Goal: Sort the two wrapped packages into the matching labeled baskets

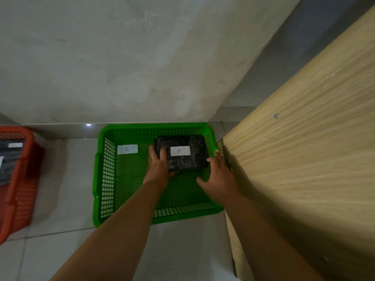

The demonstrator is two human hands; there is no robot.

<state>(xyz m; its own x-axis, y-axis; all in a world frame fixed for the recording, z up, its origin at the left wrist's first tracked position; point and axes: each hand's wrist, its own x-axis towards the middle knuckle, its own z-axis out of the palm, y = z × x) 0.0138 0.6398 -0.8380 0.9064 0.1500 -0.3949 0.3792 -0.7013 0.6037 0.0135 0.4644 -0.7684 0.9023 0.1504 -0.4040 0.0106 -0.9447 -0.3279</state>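
Nearest, both forearms reach in from 6 o'clock over the tiled floor. Left hand has its grip closed on the near-left corner of the black wrapped package, thumb on top, fingers under. Right hand is open, fingers spread, fingertips just touching the package's right edge at 3 o'clock, not clamping it.

Package carries a white label "A" on top and sits inside the green basket, toward its far-right corner, at 12 o'clock from the hands. Cannot tell whether it already rests on the basket bottom or hangs just above it. Basket's own "A" label is at 9 o'clock from the package, so the letters match.

Progress, as judged: this package is as good as sorted, only the release is left. At far 9 o'clock the red basket already holds something dark with a white tag, likely the other package; its lettering is unreadable. Wooden cabinet side stands at 3 o'clock, concrete wall beyond.
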